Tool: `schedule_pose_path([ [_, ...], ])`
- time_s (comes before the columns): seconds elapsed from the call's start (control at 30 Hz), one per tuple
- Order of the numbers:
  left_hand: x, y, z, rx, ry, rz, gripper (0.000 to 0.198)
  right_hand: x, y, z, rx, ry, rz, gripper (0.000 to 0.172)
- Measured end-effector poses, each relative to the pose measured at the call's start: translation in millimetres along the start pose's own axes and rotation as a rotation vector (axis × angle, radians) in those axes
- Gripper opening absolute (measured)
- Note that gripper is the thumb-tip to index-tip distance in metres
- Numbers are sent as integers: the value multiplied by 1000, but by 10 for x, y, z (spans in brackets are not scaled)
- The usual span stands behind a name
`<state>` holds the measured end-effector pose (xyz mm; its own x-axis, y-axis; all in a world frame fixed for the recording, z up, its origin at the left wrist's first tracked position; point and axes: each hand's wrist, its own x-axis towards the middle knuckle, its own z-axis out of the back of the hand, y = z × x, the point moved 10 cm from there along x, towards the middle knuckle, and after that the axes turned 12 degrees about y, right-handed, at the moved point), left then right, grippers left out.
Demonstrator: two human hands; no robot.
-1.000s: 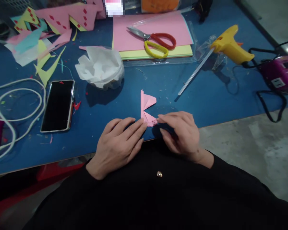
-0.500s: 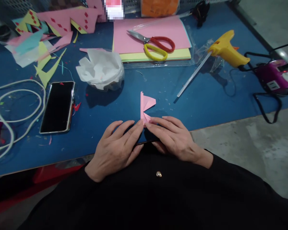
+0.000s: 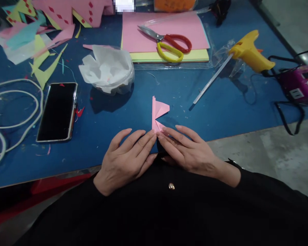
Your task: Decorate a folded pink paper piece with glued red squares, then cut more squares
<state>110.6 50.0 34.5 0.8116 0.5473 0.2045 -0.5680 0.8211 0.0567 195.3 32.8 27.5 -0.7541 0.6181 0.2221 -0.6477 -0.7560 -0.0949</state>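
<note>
A small piece of folded pink paper [image 3: 154,114] lies on the blue table just in front of me. It has a narrow upright strip along its left edge and two flaps on the right, with a V-shaped gap between them. The fingertips of my left hand [image 3: 129,153] pinch the near end of the strip. My right hand [image 3: 190,145] grips the lower flap, its index finger pressed close beside the left one. Both thumbs are low near the table edge, and the right one is mostly hidden. The near end of the paper is covered by my fingers.
Scissors [image 3: 169,41] lie on stacked coloured paper [image 3: 143,56]. A bowl lined with white paper [image 3: 107,68] and a phone [image 3: 58,111] are to the left, near paper scraps [image 3: 42,61] and a white cable [image 3: 42,85]. On the right are a yellow glue gun [image 3: 251,51] and a purple power box [image 3: 296,83].
The view has shifted slightly. Both hands keep their hold on the near end of the folded pink paper, and its shape looks the same.
</note>
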Motion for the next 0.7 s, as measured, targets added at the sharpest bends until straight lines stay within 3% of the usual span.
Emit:
schedule_pose_path([
  [0.27,0,-22,-7,-33,88,-1,43,-74,59,-48,-60,43,39,35],
  [0.47,0,101,-7,-187,9,42,35,-44,27,-17,-11,-16,30,27],
  [0.57,-23,332,15,-372,-75,207,24,-47,-26,-21,34,-15,-3,28],
  [0.7,-35,588,-72,-550,-64,471,20,-96,-114,29,106,-95,-88,33],
])
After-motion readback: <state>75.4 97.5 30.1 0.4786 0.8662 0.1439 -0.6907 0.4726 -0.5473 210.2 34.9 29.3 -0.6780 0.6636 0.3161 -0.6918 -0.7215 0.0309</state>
